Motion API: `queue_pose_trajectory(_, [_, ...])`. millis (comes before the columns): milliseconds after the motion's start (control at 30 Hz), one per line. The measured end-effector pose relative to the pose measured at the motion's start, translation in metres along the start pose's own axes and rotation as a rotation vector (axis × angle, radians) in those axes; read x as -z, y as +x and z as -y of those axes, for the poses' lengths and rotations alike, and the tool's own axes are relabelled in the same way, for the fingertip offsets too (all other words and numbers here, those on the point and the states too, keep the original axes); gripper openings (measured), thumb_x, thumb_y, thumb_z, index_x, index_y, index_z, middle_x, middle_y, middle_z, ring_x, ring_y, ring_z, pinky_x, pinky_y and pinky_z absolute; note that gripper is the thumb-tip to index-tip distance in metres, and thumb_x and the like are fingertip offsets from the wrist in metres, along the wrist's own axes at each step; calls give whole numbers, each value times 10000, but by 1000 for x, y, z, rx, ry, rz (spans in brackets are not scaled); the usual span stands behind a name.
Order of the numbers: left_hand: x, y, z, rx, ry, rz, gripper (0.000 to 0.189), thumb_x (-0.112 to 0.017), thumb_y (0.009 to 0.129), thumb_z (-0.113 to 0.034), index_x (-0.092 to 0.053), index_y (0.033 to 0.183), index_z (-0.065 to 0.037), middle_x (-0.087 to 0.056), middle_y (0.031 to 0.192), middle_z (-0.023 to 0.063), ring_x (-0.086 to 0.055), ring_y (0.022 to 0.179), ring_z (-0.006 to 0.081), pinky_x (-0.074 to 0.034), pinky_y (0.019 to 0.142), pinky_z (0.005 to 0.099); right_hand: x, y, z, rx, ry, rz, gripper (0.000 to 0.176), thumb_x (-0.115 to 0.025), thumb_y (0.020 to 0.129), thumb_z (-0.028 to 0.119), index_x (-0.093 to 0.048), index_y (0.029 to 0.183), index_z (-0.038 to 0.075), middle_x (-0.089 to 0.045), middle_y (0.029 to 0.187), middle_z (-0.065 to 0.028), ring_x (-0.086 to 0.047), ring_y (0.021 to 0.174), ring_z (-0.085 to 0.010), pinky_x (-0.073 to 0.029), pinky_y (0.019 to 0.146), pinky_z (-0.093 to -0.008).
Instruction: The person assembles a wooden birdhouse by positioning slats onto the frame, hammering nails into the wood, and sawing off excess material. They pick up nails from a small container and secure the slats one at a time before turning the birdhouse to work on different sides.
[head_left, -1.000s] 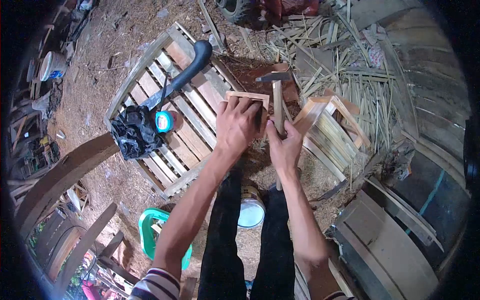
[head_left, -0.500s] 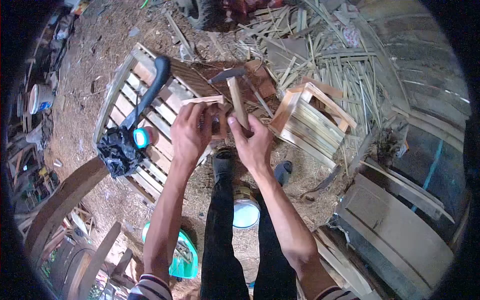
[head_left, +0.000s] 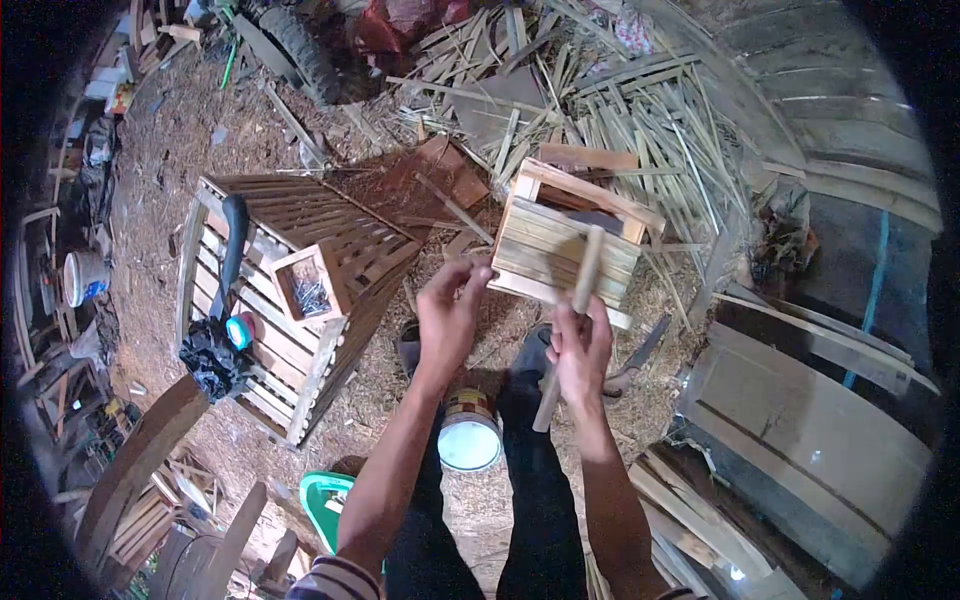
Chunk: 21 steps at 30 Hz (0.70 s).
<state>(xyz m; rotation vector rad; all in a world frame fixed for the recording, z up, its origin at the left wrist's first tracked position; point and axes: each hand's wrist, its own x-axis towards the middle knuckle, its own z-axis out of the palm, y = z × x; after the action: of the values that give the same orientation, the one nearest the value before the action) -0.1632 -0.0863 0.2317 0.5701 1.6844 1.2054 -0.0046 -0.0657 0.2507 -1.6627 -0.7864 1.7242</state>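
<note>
My left hand (head_left: 447,318) is closed, thumb and fingertips pinched beside the left edge of a small slatted wooden frame (head_left: 560,250); anything between them is too small to make out. My right hand (head_left: 582,362) grips a wooden stick (head_left: 590,262), which slants up in front of that frame. To the left, a square wooden box (head_left: 306,287) of nails rests on a larger slatted crate (head_left: 270,345).
A saw with a dark handle (head_left: 235,240), a black plastic bag (head_left: 208,360) and a blue-lidded container (head_left: 240,330) lie on the crate. A bucket (head_left: 469,444) stands between my legs. Wood strips (head_left: 640,130) are heaped behind.
The box of nails has left my left hand and now sits on the crate. My right hand, with the stick, has moved right and down. The view has shifted.
</note>
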Motion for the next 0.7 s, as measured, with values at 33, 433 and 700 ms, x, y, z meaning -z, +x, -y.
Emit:
queue_pose_trajectory(33, [-14, 14, 12, 73, -188, -55, 168, -626, 867, -87, -625, 1002, 13, -645, 915, 38, -558, 859, 92, -436, 775, 228, 9, 2, 9, -62, -59, -35, 305, -528, 940, 244, -436, 1175, 72, -442, 626, 32, -407, 479, -44, -304, 392, -191])
queue_pose_trajectory(433, [-85, 159, 150, -96, -447, -338, 208, -627, 878, -157, -625, 1028, -12, -626, 943, 35, -572, 857, 113, -453, 780, 247, 53, 95, -54, 276, -656, -49, 331, -526, 921, 259, -495, 1141, 14, -619, 826, -210, -624, 758, -331, -465, 689, -396])
queue_pose_trajectory(700, [-87, 153, 178, 11, -630, -374, 233, -579, 909, -245, -571, 1043, -55, -608, 908, 27, -551, 812, 111, -428, 663, 222, 45, 125, -31, 268, -779, -36, 263, -511, 927, 225, -524, 1081, 12, -606, 786, -166, -587, 691, -249, -447, 655, -372])
